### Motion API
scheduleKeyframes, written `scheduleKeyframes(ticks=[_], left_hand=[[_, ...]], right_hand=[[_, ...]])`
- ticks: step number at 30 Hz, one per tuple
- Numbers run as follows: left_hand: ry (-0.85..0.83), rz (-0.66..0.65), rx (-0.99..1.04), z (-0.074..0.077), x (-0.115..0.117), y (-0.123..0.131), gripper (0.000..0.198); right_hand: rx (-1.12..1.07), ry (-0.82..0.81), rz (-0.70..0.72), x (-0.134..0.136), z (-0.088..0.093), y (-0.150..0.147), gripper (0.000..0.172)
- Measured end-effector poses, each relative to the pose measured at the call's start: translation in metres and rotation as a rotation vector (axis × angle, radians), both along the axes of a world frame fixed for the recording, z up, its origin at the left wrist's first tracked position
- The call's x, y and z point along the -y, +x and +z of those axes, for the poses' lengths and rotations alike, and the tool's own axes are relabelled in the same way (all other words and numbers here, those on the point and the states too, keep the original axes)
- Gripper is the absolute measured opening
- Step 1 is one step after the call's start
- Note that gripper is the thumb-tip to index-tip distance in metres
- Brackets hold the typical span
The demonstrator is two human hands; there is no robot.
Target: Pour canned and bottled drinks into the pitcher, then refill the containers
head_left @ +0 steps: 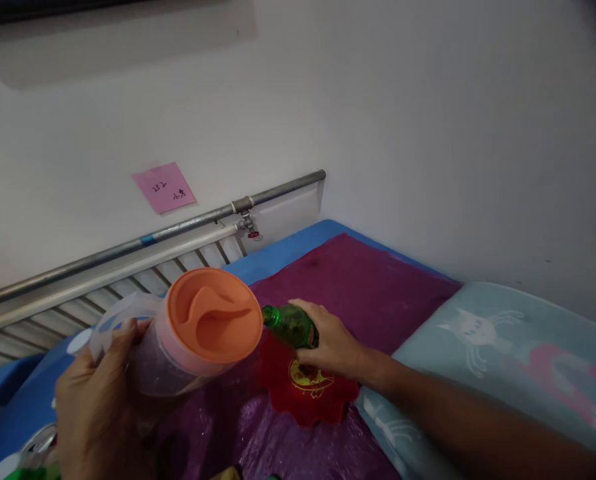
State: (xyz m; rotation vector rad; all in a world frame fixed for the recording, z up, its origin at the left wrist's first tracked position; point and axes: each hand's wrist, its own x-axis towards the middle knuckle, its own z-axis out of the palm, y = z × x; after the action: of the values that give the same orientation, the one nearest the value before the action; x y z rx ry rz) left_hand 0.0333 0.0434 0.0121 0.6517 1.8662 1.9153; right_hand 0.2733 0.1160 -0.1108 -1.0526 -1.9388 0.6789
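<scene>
My left hand point(103, 393) is closed round the handle of a clear plastic pitcher point(158, 367). The pitcher is tilted, so its orange lid point(215, 315) faces me and to the right. In my right hand point(331, 340) is a green glass bottle point(293, 325), gripped round its body and tilted, its mouth pointing left at the edge of the lid. Whether the two touch I cannot tell. Below the bottle lies a red scalloped mat point(303, 403) with a gold print, on a shiny purple cover point(258, 440).
A radiator point(153, 280) and a metal pipe point(188, 223) with a red valve run along the left wall. A pink note point(164, 187) hangs above. On the right is a light blue cat-print cushion or bedding point(488, 360). Partly visible cans point(41, 440) stand at lower left.
</scene>
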Motion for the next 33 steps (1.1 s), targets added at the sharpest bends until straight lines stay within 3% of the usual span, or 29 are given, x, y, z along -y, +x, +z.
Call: scheduleKeyframes(ticks=[5,15,20,25,33], left_hand=[[-0.094,0.132,-0.151,-0.0049,0.0037,-0.0036,0.046],[-0.118,0.142,-0.21,-0.0066,0.0035,-0.007,0.051],[-0.121,0.213,-0.299,-0.0036,0.0045,-0.0036,0.047],[-0.129,0.201,-0.285,-0.0013,0.0056,-0.0014,0.044],[-0.004,0.114,-0.227,-0.0099,0.0051,-0.0083,0.039]], right_hand=[[-0.005,-0.006,0.002,0.0018,0.0024,0.0004,0.071],[-0.007,-0.046,-0.012,0.0026,0.0055,-0.0004,0.07],[-0.004,-0.057,-0.018,0.0022,0.0032,-0.0004,0.076],[0.002,-0.029,-0.004,0.0021,0.0046,0.0001,0.073],[0.003,-0.02,0.001,0.0018,0.0061,0.0006,0.072]])
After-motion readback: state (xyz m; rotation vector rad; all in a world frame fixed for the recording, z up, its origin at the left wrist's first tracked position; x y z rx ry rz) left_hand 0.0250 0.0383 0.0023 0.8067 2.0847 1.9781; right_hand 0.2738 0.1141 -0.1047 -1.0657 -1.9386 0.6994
